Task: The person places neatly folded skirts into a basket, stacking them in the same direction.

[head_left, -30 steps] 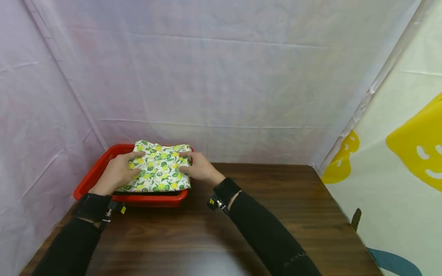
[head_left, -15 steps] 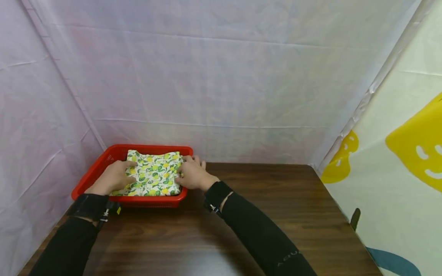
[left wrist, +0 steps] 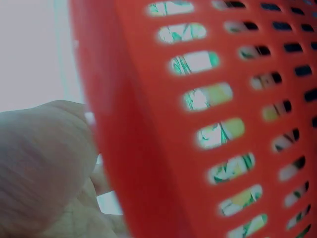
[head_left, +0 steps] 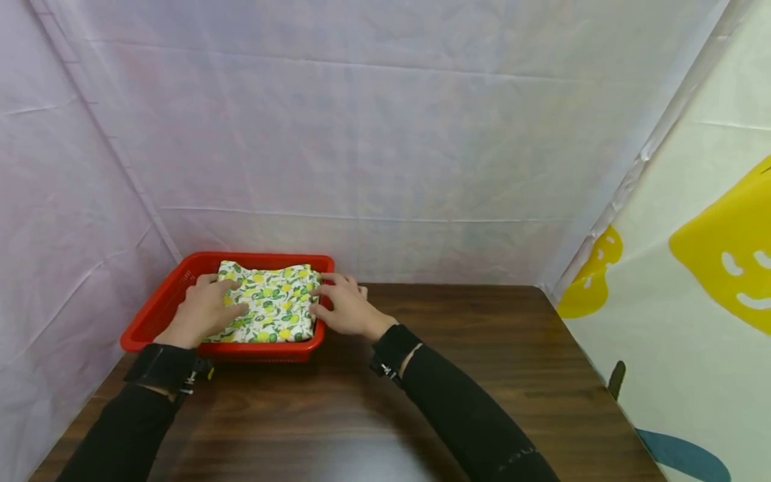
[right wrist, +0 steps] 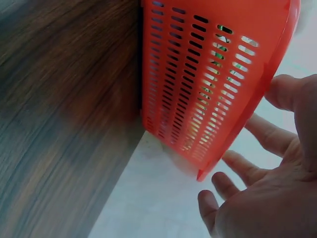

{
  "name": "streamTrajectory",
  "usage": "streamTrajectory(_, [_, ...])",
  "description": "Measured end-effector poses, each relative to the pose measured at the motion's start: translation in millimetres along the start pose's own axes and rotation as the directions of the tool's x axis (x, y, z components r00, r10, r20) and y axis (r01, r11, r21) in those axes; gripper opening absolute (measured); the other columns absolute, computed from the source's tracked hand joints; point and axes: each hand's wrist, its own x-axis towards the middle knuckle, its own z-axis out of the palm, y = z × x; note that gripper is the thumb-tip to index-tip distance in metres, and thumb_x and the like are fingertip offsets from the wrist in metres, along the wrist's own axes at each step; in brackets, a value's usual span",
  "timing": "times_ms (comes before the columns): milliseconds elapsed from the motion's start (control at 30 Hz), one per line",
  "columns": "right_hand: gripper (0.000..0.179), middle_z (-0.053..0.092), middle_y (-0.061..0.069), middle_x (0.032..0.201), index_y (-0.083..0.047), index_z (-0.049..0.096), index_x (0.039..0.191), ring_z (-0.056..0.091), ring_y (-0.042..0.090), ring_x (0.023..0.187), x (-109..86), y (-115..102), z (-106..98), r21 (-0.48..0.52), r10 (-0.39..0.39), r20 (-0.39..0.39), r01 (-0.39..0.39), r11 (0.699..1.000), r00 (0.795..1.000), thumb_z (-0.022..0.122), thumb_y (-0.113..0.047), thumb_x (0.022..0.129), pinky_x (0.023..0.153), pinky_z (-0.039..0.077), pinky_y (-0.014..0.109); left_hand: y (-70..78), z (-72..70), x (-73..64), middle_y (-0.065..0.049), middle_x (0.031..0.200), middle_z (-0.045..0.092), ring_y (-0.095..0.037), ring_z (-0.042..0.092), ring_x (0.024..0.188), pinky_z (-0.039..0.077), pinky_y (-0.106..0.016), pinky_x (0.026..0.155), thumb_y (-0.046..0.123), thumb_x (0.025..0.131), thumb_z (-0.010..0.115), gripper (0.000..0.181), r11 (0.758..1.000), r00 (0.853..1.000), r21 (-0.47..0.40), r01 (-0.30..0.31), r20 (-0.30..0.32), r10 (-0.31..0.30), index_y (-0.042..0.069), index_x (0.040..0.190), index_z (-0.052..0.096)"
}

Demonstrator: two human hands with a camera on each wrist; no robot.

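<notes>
A folded cloth [head_left: 269, 304], white with a lemon and green leaf print, lies inside a red plastic basket [head_left: 144, 324]. My left hand [head_left: 201, 311] is over the cloth's left side, fingers relaxed and apart from the thumb; whether it touches the fabric is hard to tell. At the basket's right rim is my right hand [head_left: 349, 309], its fingers spread and thumb near the cloth's right edge. In the right wrist view those fingers [right wrist: 237, 168] are loosely extended by the rim. Through the slotted wall [left wrist: 163, 99] in the left wrist view the print shows.
The basket stands at the back left of a dark wooden table [head_left: 458, 361], close to a pale fabric wall [head_left: 361, 147]. A side curtain [head_left: 693, 281] with yellow smiling shapes hangs on the right. Black bands sit on both wrists.
The cloth has been lowered from above the rim into the basket, shifting slightly left. My hands have loosened from its sides, and the right has drawn a little to the right.
</notes>
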Motion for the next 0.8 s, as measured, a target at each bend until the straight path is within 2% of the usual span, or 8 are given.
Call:
streamTrajectory(233, [0.049,0.041,0.019,0.187,-0.014,0.066,0.165,0.037,0.047,0.171,-16.3,13,-7,0.057,-0.076,-0.055,0.079,0.995,0.996,0.064,-0.037,0.121,0.127,0.040,0.069,16.3,5.1,-0.3,-0.048,0.174,0.034,-0.073,0.038,0.152,0.044,-0.094,0.113,0.036,0.111,0.075,0.069,0.997,0.997,0.033,-0.069,-0.031,0.070,-0.001,0.167,0.057])
streamTrajectory(333, [0.053,0.042,0.021,0.186,-0.012,0.062,0.167,0.038,0.046,0.172,-24.3,20,-11,0.057,-0.102,-0.074,0.107,0.993,0.992,0.064,-0.037,0.121,0.135,0.037,0.074,24.7,8.1,-3.6,-0.045,0.174,0.038,-0.072,0.042,0.152,0.046,-0.093,0.112,0.036,0.113,0.075,0.068,0.993,0.992,0.049,-0.109,-0.063,0.112,0.001,0.168,0.057])
streamTrajectory(400, [0.054,0.042,0.020,0.186,-0.012,0.061,0.168,0.039,0.044,0.173,-29.8,25,-14,0.047,-0.113,-0.085,0.117,0.992,0.990,0.065,-0.038,0.121,0.138,0.037,0.074,30.6,10.0,-6.5,-0.043,0.174,0.042,-0.070,0.045,0.153,0.046,-0.093,0.112,0.036,0.113,0.076,0.067,0.989,0.986,0.059,-0.134,-0.087,0.139,0.002,0.168,0.058])
streamTrajectory(500, [0.057,0.044,0.017,0.185,-0.014,0.060,0.169,0.042,0.040,0.173,-38.7,32,-18,0.027,-0.112,-0.101,0.116,0.993,0.989,0.067,-0.041,0.120,0.140,0.039,0.068,38.1,14.2,-10.1,-0.040,0.171,0.050,-0.065,0.050,0.153,0.048,-0.090,0.114,0.038,0.113,0.077,0.069,0.981,0.974,0.070,-0.182,-0.125,0.190,0.004,0.169,0.057])
streamTrajectory(600, [0.061,0.044,0.013,0.186,-0.016,0.059,0.170,0.043,0.036,0.173,-49.6,39,-22,0.005,-0.101,-0.113,0.102,0.995,0.988,0.068,-0.047,0.118,0.141,0.041,0.061,43.1,20.9,-13.5,-0.037,0.169,0.055,-0.061,0.055,0.153,0.049,-0.087,0.117,0.041,0.112,0.078,0.071,0.968,0.955,0.073,-0.240,-0.163,0.249,0.006,0.170,0.056])
streamTrajectory(733, [0.068,0.044,0.009,0.186,-0.020,0.056,0.173,0.044,0.034,0.172,-68.7,51,-27,-0.039,-0.086,-0.126,0.082,0.996,0.988,0.068,-0.056,0.117,0.138,0.045,0.061,49.2,31.0,-18.3,-0.034,0.168,0.059,-0.058,0.058,0.152,0.048,-0.085,0.121,0.045,0.110,0.080,0.073,0.944,0.925,0.096,-0.316,-0.192,0.329,0.007,0.168,0.059])
streamTrajectory(800, [0.071,0.044,0.008,0.186,-0.021,0.054,0.175,0.045,0.034,0.172,-79.8,57,-30,-0.060,-0.085,-0.135,0.077,0.995,0.987,0.068,-0.059,0.116,0.137,0.045,0.063,52.4,35.2,-21.7,-0.032,0.171,0.058,-0.058,0.056,0.154,0.045,-0.085,0.124,0.050,0.109,0.081,0.075,0.939,0.922,0.102,-0.328,-0.182,0.342,0.009,0.169,0.060])
